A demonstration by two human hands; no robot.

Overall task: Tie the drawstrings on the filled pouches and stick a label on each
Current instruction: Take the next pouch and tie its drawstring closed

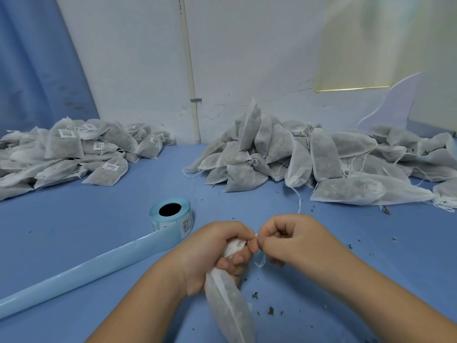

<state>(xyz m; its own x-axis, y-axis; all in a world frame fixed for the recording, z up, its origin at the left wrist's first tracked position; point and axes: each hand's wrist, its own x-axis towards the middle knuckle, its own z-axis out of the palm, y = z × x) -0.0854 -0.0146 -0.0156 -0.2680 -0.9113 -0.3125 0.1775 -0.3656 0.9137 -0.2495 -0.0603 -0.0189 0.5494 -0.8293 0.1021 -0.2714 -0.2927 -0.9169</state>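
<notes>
The fingers (pixel 236 259) of the left hand (pixel 210 251) were curled tightly round the gathered neck of a filled pouch (pixel 228 308). The white fabric was bunched inside the fist, and only a small tuft was seen above the curled fingers. The body of the pouch hung below the fist, towards the camera, and its lower end was cut off by the bottom edge of the view.

The right hand (pixel 296 240) was held just beside the left, the knuckles nearly touching. Its thumb and first finger were pressed together on the thin white drawstring (pixel 261 263) right at the mouth of the pouch, and a short loose end was seen hanging under the pinch. The other fingers of this hand were folded in. Whether a knot was already made could not be told.

On the blue table (pixel 247 201), behind the left hand, a roll of labels (pixel 170 214) was laid with its dark core facing up — its pale blue backing strip (pixel 81 271) was run out towards the left edge. A pile of labelled pouches (pixel 64 149) was seen far left, and a pile of unlabelled pouches (pixel 321 157) far right by the wall. Dark crumbs (pixel 270 310) were scattered near the hands.
</notes>
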